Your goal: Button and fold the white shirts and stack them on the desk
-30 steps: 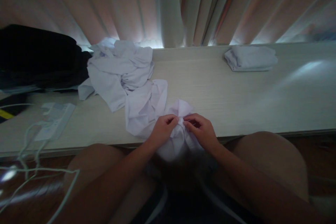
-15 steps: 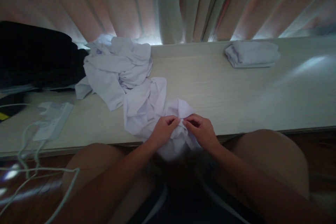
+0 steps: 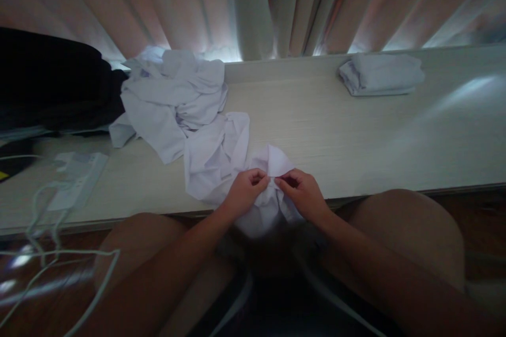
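A white shirt [image 3: 213,155] lies crumpled over the front edge of the pale ledge, with part of it hanging toward my lap. My left hand [image 3: 249,189] pinches its cloth between thumb and fingers, just below a raised flap that looks like a collar. Close beside it, my right hand [image 3: 302,192] pinches the same spot from the other side. The fingertips of both hands nearly meet. Whatever small detail lies between them, such as a button, is too small to make out.
Behind the shirt lies a heap of white clothes [image 3: 174,89], beside a black bag-like bulk [image 3: 51,79]. A folded white garment [image 3: 383,75] sits at the right rear of the ledge [image 3: 395,142]. A power strip [image 3: 81,181] with white cables is at left. Curtains [image 3: 197,5] hang behind.
Both hands keep their pinch on the shirt with only slight finger movement. The whole view has shifted a little, so the things on the ledge appear slightly higher.
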A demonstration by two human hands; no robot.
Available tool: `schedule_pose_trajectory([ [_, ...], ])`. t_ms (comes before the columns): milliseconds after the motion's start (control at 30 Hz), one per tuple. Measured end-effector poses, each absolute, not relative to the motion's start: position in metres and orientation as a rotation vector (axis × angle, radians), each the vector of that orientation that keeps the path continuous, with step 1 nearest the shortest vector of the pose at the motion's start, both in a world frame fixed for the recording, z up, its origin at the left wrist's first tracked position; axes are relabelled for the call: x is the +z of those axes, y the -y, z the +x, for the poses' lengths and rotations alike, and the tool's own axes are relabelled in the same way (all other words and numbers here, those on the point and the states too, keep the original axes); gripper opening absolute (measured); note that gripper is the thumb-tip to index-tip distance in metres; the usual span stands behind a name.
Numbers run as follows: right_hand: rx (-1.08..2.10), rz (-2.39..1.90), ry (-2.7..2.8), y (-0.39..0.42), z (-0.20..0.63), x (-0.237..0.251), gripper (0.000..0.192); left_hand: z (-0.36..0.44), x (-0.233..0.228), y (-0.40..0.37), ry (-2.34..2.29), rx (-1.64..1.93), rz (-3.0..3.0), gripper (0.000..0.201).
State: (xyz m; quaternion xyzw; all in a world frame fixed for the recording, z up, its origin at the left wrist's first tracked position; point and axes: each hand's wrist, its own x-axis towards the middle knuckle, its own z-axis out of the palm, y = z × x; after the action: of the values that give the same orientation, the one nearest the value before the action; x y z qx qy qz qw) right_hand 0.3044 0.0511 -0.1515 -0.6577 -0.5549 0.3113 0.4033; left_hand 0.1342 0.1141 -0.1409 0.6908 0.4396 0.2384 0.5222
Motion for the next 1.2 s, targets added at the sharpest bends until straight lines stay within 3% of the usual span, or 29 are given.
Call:
schedule_pose_trajectory([
  [600,0.751,-1.809,1.514,-0.05,0.303,-0.144,0.028,0.137,-0.151,-0.113,-1.048,0.589,1.669,0.018],
  [867,0.758,-1.95,1.581,-0.055,0.304,-0.139,0.021,0.137,-0.147,-0.108,-1.09,0.629,1.62,0.018],
  [1200,1.035,-1.758,1.347,-0.054,0.31,-0.151,0.023,0.141,-0.143,-0.107,-1.083,0.634,1.606,0.016],
])
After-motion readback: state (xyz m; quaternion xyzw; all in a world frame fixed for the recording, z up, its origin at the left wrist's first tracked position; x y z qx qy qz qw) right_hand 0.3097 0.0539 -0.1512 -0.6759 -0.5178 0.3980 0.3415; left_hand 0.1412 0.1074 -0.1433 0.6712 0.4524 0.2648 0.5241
